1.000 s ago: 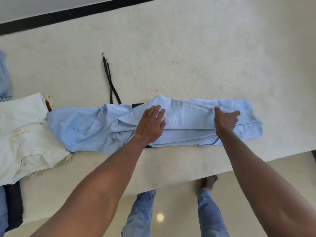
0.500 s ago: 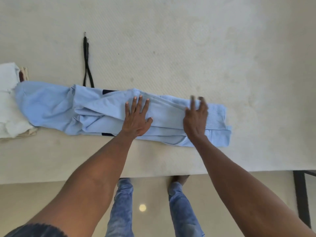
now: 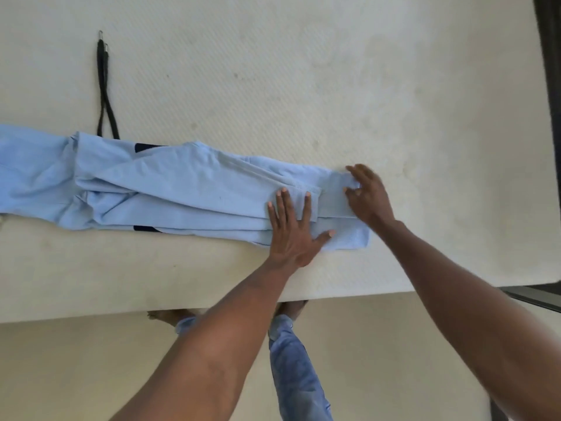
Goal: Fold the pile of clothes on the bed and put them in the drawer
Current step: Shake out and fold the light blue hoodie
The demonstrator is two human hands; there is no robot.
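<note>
- Now the left hand [image 3: 291,229] presses flat, fingers straight, on the light blue garment [image 3: 170,192]
- right hand [image 3: 365,196] pinches its ribbed end
- garment lies as a long strip near the bed [image 3: 303,86] edge; crosswise folds and the drawer seemingly remain

Single head-worn view, steeply downward and close over the near edge of the bed [image 3: 303,71].

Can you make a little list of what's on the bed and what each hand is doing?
bed: cream, bare mattress
garment: light blue, folded into a long strip
cord: black, lying behind the garment
left hand: flat, pressing the garment near its right end
right hand: fingers on the right end of the garment
</note>
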